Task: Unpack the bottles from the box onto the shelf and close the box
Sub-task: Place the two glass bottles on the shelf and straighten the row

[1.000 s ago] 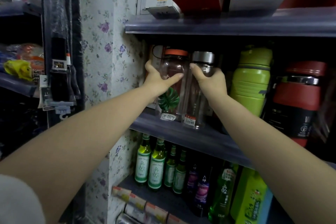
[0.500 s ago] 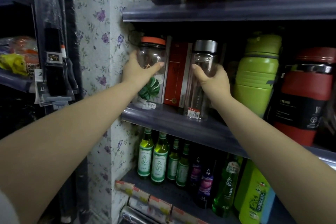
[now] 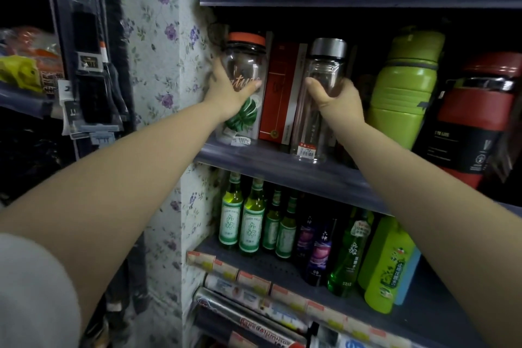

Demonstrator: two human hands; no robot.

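Gripping two clear bottles, hands: orange-lidded [image 3: 243, 76] left [image 3: 229, 90], steel-capped [image 3: 320, 93] right [image 3: 337, 97].

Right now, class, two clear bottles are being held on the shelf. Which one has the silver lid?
The tall narrow clear bottle gripped by the right hand. The other, wider one, in the left hand, has an orange lid and a leaf print.

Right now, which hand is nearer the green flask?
Right. The right hand grips the silver-capped clear bottle just left of the green flask; the left hand holds the orange-lidded bottle at the shelf's far left, beyond the red box.
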